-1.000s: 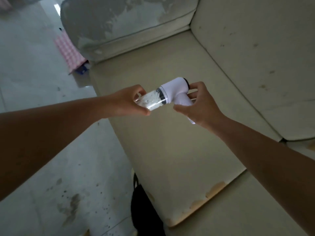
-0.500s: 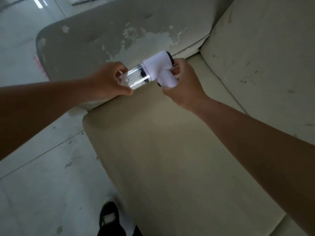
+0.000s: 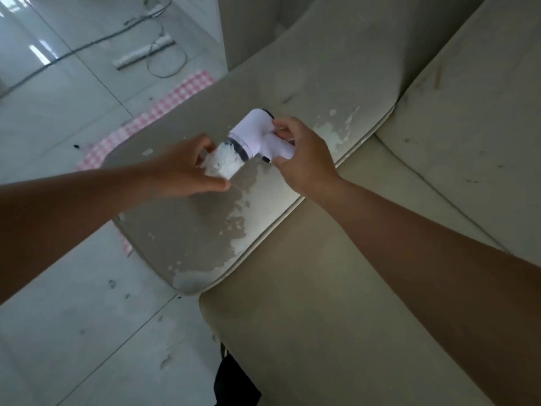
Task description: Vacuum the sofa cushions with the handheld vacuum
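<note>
White-bodied handheld vacuum (image 3: 257, 133), black band and black rear cap; clear dust cup (image 3: 224, 164) packed with white fluff. Cream-beige seat cushion (image 3: 307, 303) and back cushion (image 3: 468, 112), flecked with dark and brownish spots; grey-brown armrest (image 3: 181, 230), blotched with white peeled patches. Pink-and-white check on the cloth (image 3: 164, 112); pale grey tiled floor (image 3: 73, 317), dark speckles.
</note>
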